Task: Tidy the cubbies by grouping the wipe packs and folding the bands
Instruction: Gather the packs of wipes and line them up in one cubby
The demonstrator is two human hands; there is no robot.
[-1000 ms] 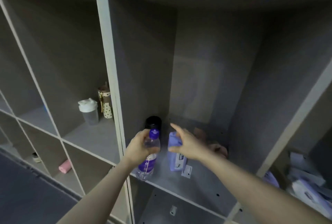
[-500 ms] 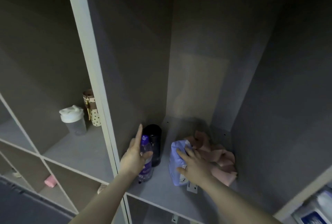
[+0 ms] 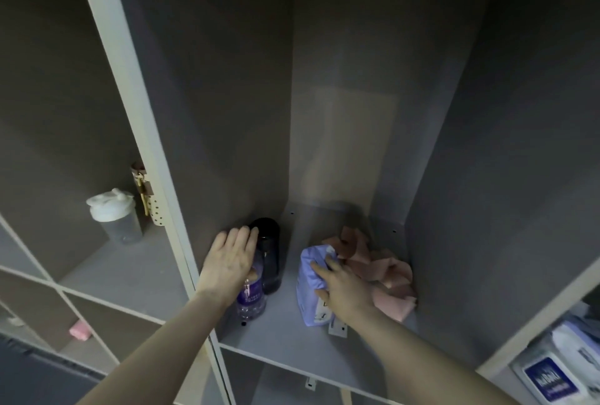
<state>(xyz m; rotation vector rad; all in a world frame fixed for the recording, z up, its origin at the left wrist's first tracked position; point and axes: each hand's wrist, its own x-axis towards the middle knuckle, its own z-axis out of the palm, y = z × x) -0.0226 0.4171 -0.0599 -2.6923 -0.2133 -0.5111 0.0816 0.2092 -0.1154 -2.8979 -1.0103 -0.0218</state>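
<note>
A lavender wipe pack (image 3: 307, 278) stands on edge on the floor of the middle cubby (image 3: 282, 336). My right hand (image 3: 345, 289) grips it from the right, fingers over its top and thumb on its side. Just behind and right of the pack lies a crumpled heap of pink bands (image 3: 381, 270), touching it. My left hand (image 3: 232, 261) lies flat, fingers straight, over the cap of a clear water bottle with a purple label (image 3: 250, 302), which stands by the cubby's left wall. More wipe packs (image 3: 552, 372) lie in the lower right cubby.
A black bottle (image 3: 270, 253) stands right behind the water bottle. The left cubby holds a white-lidded shaker (image 3: 112, 216) and a polka-dot item (image 3: 152, 209). A small pink thing (image 3: 80, 330) sits in a lower left cubby. A white tag (image 3: 337, 328) lies under the pack.
My left hand has loosened from around the water bottle and now lies flat over its top. My right hand has shifted its hold on the wipe pack. The view has moved closer to the cubby.
</note>
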